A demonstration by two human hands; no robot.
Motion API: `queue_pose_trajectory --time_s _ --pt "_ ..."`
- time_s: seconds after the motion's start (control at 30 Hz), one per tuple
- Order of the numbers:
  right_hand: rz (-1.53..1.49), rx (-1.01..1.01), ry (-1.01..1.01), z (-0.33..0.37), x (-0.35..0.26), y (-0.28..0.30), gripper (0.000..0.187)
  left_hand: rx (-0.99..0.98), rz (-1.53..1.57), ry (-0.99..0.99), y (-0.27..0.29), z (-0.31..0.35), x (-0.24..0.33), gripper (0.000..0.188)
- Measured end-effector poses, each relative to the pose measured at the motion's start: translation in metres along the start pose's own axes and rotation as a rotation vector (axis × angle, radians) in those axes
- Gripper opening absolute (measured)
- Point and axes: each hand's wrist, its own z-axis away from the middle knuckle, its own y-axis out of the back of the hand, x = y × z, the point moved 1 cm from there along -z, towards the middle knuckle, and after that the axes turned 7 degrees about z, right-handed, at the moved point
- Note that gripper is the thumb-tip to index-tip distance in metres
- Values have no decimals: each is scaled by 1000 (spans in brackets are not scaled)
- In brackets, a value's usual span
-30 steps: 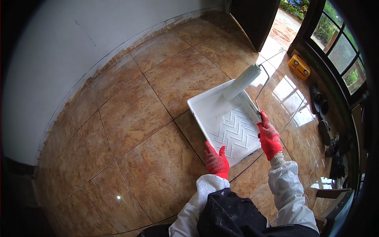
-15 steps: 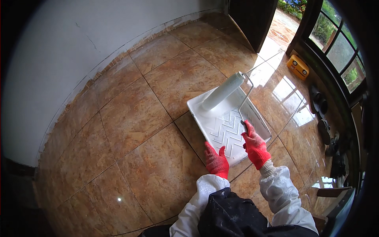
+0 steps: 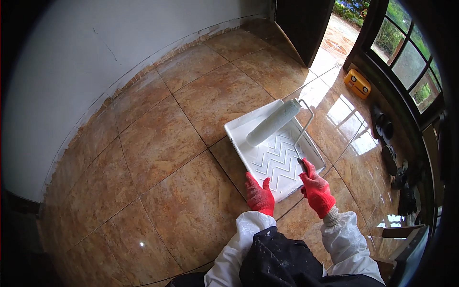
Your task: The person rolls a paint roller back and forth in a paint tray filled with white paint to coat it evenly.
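A white paint tray (image 3: 277, 165) with zigzag ridges rests on the tiled floor in front of me. My left hand (image 3: 260, 195), in a red glove, is closed on its near left rim, the thumb over the inside. With my right hand (image 3: 317, 189), also red-gloved, I grip the dark handle of a paint roller. The roller's white, paint-coated sleeve (image 3: 273, 123) lies slanted over the tray, its lower left end down by the ridges and its upper right end higher. Its bent wire frame runs back along the tray's right side to my fist.
Along the left runs a white wall (image 3: 57, 91) with a rough lower edge. A dark door (image 3: 303, 28) stands open at the back. On the right are a yellow box-shaped thing (image 3: 357, 83) with round dark spots, several shoes (image 3: 382, 125) and a paned window (image 3: 410, 64).
My right hand has drawn the roller toward me and a little right, so its sleeve sits nearer over the tray's ridges. My left hand keeps its hold on the rim.
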Motion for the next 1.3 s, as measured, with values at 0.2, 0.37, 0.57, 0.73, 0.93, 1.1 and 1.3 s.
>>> queue_pose_trajectory --time_s 0.2,0.37,0.57,0.73,0.93,1.1,1.3 --pt "-98 42 -86 18 -2 16 45 8 -9 1 2 -1 -1 84" --pt "-44 -95 -220 23 6 30 48 27 -42 -8 3 -1 1 82" --pt "-113 -132 -180 26 20 22 44 -25 23 20 7 1 5 84" --pt "-102 -198 -180 21 16 19 44 -24 41 15 9 -1 3 83" --pt "-114 -270 -184 5 18 16 49 -56 56 17 10 0 5 83" --pt "-27 -285 -177 -11 4 10 56 -52 14 27 7 -1 1 84" --pt "5 -342 -133 -33 0 1 61 -58 -34 -19 2 -1 -2 86"
